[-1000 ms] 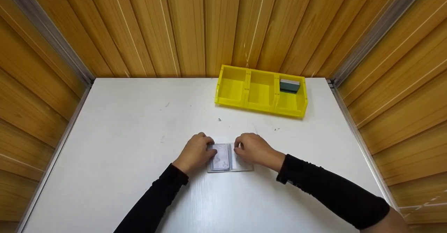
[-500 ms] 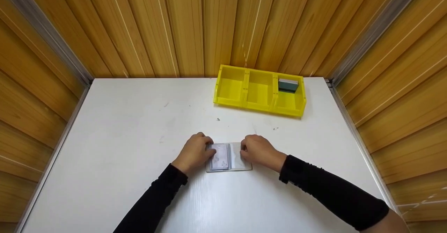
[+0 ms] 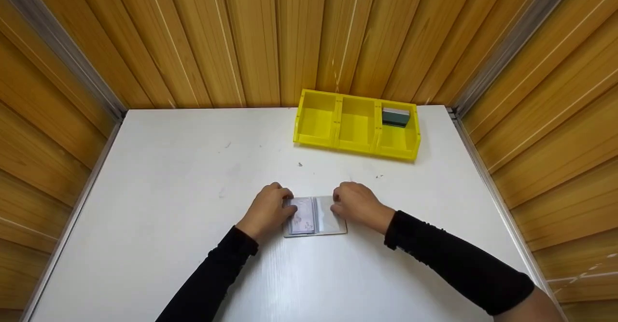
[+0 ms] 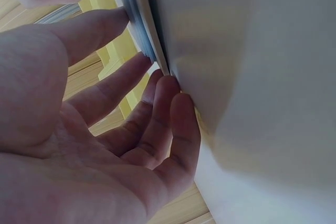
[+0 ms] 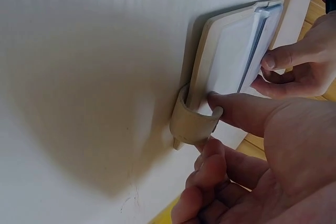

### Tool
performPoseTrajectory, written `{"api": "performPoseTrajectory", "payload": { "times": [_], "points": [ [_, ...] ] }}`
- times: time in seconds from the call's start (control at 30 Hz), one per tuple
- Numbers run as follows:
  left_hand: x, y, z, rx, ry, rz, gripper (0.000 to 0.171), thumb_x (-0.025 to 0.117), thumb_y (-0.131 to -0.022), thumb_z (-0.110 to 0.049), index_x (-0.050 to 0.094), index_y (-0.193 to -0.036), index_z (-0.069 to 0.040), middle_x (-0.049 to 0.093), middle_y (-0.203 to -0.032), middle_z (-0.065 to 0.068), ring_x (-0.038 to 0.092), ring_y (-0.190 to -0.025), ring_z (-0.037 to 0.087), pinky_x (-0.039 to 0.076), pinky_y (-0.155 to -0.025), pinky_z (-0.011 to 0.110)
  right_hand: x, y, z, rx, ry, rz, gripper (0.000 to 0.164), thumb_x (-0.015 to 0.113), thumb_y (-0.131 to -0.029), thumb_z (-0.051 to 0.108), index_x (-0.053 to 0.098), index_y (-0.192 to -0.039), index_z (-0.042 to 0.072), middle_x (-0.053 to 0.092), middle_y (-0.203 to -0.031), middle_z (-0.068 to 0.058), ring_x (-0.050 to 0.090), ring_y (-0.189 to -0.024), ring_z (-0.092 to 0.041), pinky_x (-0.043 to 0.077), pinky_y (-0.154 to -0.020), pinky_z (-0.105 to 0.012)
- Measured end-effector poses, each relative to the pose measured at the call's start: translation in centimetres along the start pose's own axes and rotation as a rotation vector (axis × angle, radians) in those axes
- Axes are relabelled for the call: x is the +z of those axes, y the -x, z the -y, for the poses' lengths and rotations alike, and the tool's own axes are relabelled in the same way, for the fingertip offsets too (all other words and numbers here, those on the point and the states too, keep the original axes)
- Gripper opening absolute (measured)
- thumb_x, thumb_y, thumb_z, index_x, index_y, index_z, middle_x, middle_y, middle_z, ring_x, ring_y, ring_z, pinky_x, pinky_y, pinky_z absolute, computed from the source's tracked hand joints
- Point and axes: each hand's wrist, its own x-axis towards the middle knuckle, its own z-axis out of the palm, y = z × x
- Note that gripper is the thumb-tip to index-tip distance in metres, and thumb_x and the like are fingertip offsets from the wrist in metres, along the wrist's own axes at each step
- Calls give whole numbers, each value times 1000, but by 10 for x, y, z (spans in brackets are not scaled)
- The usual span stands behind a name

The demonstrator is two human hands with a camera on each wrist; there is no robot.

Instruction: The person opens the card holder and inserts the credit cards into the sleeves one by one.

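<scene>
A small card holder (image 3: 330, 225) lies spread open on the white table, its clear sleeves stacked on the left half. A pale card with a faint pinkish print (image 3: 303, 219) shows in the top sleeve. My left hand (image 3: 268, 210) holds the left edge, thumb on the sleeves and fingertips along the side. At the opposite edge, my right hand (image 3: 359, 207) has its thumb on the bare inner cover (image 5: 231, 56). A curved tan strap (image 5: 193, 125) loops up from that cover, between the right thumb and fingers. The holder's outer face is hidden underneath.
Behind the hands stands a yellow three-compartment bin (image 3: 357, 124). Its right compartment holds a dark green and white block-like thing (image 3: 396, 118). Wood-patterned walls (image 3: 203, 37) rise at the back and both sides of the white table (image 3: 174, 177).
My right hand has moved outward from near the spine to the right edge, uncovering more of the inner cover. The left hand keeps its place on the sleeves.
</scene>
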Motion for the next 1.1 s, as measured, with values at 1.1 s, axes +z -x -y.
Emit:
{"api": "performPoseTrajectory", "payload": {
  "times": [1.1],
  "points": [
    [-2, -1, 3, 41, 28, -35, 25, 69, -88, -20, 75, -109, -8, 64, -100, 8, 57, -90, 19, 49, -83, 38, -8, -12, 0, 17, -50, 23, 8, 73, -81, 17, 80, -80, 12, 74, -85, -2, 60, -86, -21, 49, -78, -38]
  ]
}}
